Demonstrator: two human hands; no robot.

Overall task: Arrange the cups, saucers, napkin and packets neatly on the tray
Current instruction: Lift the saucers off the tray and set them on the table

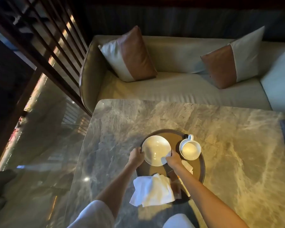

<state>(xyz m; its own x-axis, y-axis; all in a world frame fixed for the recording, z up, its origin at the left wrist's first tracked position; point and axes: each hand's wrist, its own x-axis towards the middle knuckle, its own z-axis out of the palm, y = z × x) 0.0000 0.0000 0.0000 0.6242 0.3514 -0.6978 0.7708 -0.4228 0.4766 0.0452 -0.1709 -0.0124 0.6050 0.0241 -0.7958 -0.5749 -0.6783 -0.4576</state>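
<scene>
The saucer (155, 149), at ten o'clock on the tray (201, 171), is pinched at opposite rims by left hand (136, 156) and right hand (174, 160) fingers; I'd set it level, clear of the cup (190, 148) at two o'clock.

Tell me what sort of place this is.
Probably a hotel lounge or café seating area: a marble table faces a cushioned sofa with matching pillows, and a round tray carries a cup and saucer.
</scene>
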